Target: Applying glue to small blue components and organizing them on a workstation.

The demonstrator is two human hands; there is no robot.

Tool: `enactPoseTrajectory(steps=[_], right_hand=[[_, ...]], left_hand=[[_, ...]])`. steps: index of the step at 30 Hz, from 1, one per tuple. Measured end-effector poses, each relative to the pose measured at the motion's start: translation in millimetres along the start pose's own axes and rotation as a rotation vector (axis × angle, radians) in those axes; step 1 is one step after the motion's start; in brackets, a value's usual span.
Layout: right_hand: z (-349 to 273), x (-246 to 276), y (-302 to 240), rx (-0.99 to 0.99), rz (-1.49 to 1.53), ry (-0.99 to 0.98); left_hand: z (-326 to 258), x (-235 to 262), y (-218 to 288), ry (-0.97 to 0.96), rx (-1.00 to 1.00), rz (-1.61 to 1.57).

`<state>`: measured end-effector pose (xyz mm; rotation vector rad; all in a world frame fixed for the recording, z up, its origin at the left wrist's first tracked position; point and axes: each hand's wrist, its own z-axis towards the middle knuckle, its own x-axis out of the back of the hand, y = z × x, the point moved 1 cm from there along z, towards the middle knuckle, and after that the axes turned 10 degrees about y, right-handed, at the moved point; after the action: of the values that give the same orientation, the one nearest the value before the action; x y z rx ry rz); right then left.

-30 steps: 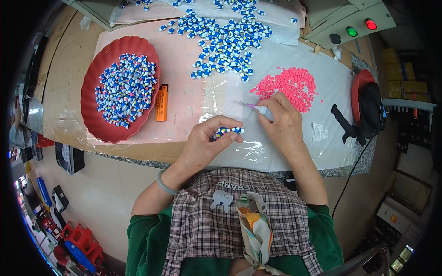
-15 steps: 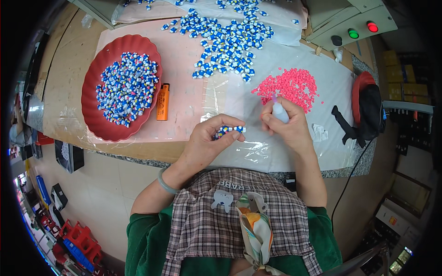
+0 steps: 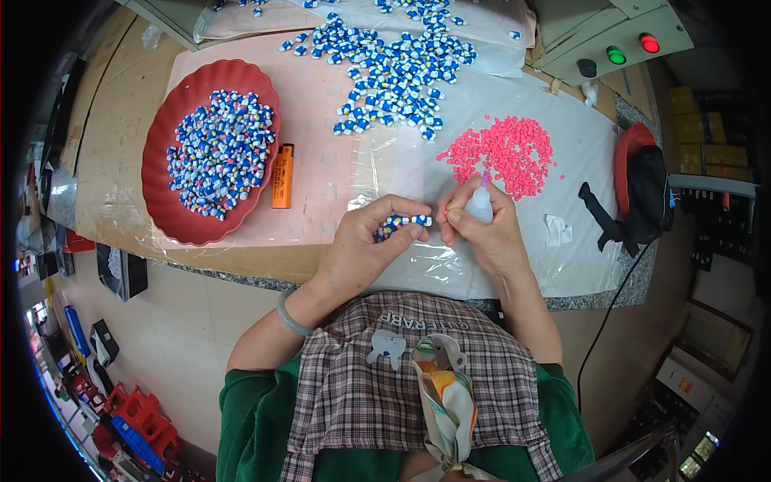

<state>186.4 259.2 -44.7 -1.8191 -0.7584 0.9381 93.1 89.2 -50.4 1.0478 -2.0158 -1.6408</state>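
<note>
Between its thumb and curled fingers, my left hand point(image 3: 353, 247) holds several small blue-and-white pieces point(image 3: 393, 226) with yellow spots, lined up in a cluster. My right hand point(image 3: 499, 241), just to the right of it, grips a small translucent squeeze bottle point(image 3: 479, 206) with its thin purple nozzle pointing up and away. At the pinched thumb and fingertip of that same hand a tiny pink bit point(image 3: 445, 212) shows, close to the pieces but apart from them. Beyond the right hand spreads a pile of small pink bits point(image 3: 522, 153) on white sheeting.
Loose blue-and-white pieces point(image 3: 393, 72) cover the far middle. At left stands a red scalloped bowl point(image 3: 155, 153) full of similar pieces, an orange lighter point(image 3: 282, 177) beside it. Crumpled tissue point(image 3: 556, 230) and a black cloth-like item point(image 3: 645, 197) lie at right, below a button panel point(image 3: 618, 52).
My right hand has moved left and nearer, from the pink pile toward my left hand, a pink bit now visible at its fingertips. The bottle came along, nozzle more upright. My left hand stays nearly still.
</note>
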Motion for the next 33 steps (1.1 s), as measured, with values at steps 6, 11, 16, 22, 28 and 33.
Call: enactPoseTrajectory(steps=[6,11,16,22,28,33], right_hand=[[-2,-4,1,0.089,-0.215,0.004],[-2,-3,0,0.194,-0.429,0.002],[-7,-10,-7,0.102,-0.416,0.022],[-7,-10,-4,0.107,-0.477,0.027],[-9,-14,-5,0.217,-0.627,0.052],[-9,-21,-9,0.213,-0.653,0.078]], left_hand=[[-2,-5,8,0.020,-0.107,0.211],[-2,-7,13,0.060,-0.243,0.422],[1,-5,1,0.096,-0.304,0.383],[-1,-6,5,0.095,-0.342,0.410],[0,-8,4,0.082,-0.454,0.508],[4,-6,-4,0.070,-0.649,0.616]])
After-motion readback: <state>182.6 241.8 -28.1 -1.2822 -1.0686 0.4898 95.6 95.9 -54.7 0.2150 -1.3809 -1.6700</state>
